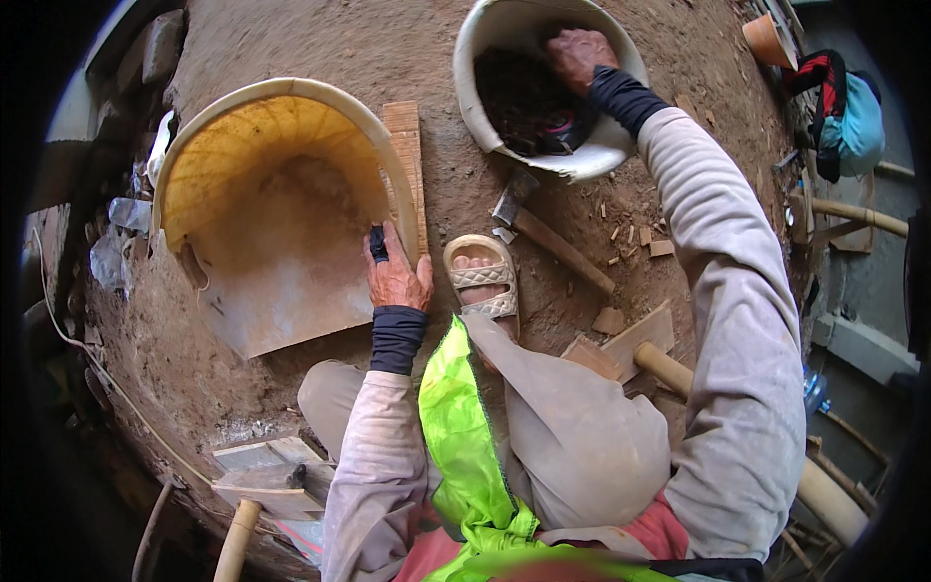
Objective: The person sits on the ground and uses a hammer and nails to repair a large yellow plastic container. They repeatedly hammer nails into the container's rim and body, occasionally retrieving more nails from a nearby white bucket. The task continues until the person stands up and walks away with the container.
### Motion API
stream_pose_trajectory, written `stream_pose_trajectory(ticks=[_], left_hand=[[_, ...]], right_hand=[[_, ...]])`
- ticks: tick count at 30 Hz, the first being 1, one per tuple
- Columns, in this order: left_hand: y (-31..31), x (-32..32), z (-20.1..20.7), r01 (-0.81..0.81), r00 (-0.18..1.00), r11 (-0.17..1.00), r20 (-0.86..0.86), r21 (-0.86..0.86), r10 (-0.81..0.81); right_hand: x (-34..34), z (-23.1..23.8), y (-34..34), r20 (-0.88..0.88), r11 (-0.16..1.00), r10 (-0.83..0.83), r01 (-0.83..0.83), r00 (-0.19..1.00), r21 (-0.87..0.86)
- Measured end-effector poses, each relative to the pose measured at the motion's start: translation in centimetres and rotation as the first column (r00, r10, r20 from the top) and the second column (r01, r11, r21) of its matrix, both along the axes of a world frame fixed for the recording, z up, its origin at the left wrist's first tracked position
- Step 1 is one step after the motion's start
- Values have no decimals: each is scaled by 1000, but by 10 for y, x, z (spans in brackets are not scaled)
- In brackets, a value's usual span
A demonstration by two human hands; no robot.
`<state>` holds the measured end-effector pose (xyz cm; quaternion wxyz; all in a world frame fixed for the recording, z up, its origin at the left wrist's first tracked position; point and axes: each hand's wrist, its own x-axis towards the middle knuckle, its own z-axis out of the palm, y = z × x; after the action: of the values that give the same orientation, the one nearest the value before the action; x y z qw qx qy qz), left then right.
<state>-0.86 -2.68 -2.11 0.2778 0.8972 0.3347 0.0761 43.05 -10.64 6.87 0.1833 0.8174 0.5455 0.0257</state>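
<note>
A large cut plastic tub (267, 102), yellowish inside, stands open towards me on the left, with a pale flat board (281, 320) at its near side. My left hand (396, 276) grips the tub's right edge, fingers on the inner side and thumb on the outer; a dark wrap circles one finger. At the far right stands a white bucket (475, 107) with a broken rim, holding dark stuff (514, 87) I cannot identify. Reaching into it, my right hand (582, 56) has its fingers curled closed; whatever they hold is hidden.
A hammer (558, 247) lies on the dirt ground beside my sandalled foot (482, 276). Behind the tub's edge is a wooden plank (402, 131). Wood offcuts (640, 339) and bamboo poles (664, 369) lie at right, a blue-and-black bag (849, 116) farther off. Plastic litter (112, 257) is at left.
</note>
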Motion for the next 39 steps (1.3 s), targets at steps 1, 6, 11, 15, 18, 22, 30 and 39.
stream_pose_trajectory(ticks=[1, 6, 11, 15, 18, 22, 30, 39], left_hand=[[0, -1, 1, 2, 1000, 1000, 7, -6, -2], [-1, 0, -1, 8, 1000, 1000, 9, -18, -8], [1, -1, -1, 6, 1000, 1000, -23, -19, -6], [-2, 3, 0, 23, 1000, 1000, -12, -15, -23], [5, -5, 2, 19, 999, 1000, -27, -5, -19], [0, 3, 24, -38, 996, 999, 84, 21, 37], [-14, 37, 142, -62, 802, 983, 577, -172, 152], [-25, 0, 132, 75, 892, 824, 407, -562, 196]], right_hand=[[9, 3, -2, 19, 997, 7, -8, 1000, 81], [18, -18, -2, -219, 948, 139, -66, 966, 312], [14, -36, 5, -384, 979, 43, 39, 922, 202], [18, -43, -3, -328, 986, 9, 46, 945, 161], [10, -12, 3, -368, 996, 40, -9, 929, 84], [21, 26, -26, -381, 970, 203, -132, 902, 205], [-130, 139, -23, -665, 926, 293, -31, 687, 376], [-233, 74, -47, -787, 910, 362, -5, 499, 415]])
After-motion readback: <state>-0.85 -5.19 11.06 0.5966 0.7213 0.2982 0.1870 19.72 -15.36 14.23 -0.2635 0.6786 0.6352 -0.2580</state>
